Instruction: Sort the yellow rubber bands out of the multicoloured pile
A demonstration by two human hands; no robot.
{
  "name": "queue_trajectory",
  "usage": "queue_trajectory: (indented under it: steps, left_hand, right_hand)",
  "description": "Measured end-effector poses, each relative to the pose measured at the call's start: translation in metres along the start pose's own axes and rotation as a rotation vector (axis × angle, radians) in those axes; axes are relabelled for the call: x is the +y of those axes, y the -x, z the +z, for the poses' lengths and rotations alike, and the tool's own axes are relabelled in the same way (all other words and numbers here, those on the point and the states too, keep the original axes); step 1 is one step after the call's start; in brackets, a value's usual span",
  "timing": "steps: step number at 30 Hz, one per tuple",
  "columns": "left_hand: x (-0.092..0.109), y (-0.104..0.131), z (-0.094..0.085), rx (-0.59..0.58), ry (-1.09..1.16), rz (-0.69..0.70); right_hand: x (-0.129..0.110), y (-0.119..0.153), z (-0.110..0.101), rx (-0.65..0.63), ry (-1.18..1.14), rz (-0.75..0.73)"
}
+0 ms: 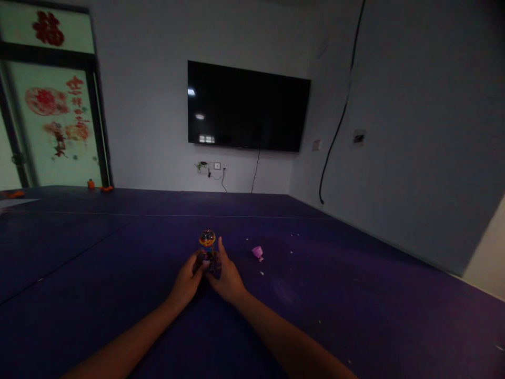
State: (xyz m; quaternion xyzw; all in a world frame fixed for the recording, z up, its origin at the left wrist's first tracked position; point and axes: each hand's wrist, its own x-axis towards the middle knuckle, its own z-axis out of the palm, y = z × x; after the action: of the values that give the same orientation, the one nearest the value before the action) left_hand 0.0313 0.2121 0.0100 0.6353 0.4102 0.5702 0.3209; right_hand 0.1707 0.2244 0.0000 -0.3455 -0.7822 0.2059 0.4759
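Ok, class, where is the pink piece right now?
The pink piece lies on the purple surface, below the head view's middle, beyond and to the right of the right hand.

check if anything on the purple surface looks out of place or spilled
Yes: small pale scraps lie scattered around the pink cup-like piece, right of the hands, looking like litter on the dark surface.

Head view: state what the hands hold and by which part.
A small dome-topped object, held by its lower part between left hand and right hand.
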Motion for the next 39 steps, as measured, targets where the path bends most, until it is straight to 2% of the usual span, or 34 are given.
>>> queue_trajectory:
  steps: [5,12,15,19,21,25,30,39]
  left_hand:
    - [0.003,0.001,0.001,0.072,-0.055,0.006]
    - [0.009,0.002,-0.002,0.173,0.005,0.020]
    - [0.010,0.000,-0.003,0.205,0.070,-0.006]
    - [0.006,-0.003,-0.004,0.205,0.181,-0.054]
    - [0.005,-0.004,-0.004,0.210,0.228,-0.080]
    - [0.008,-0.002,-0.003,0.210,0.329,-0.146]
    - [0.010,0.000,-0.001,0.239,0.421,-0.208]
    - [0.015,0.003,0.000,0.153,0.422,-0.224]
  right_hand:
    - [0.000,-0.002,-0.004,0.024,0.130,0.036]
    - [-0.012,0.000,-0.008,-0.009,0.376,0.054]
    - [-0.025,0.001,-0.014,-0.137,0.623,0.044]
    - [-0.038,0.000,-0.029,-0.457,0.892,-0.201]
    - [-0.041,0.000,-0.036,-0.527,0.956,-0.234]
    - [-0.041,0.000,-0.042,-0.523,1.018,-0.177]
    - [-0.038,-0.001,-0.038,-0.550,1.018,-0.150]
    - [-0.034,0.000,-0.035,-0.491,0.908,-0.106]
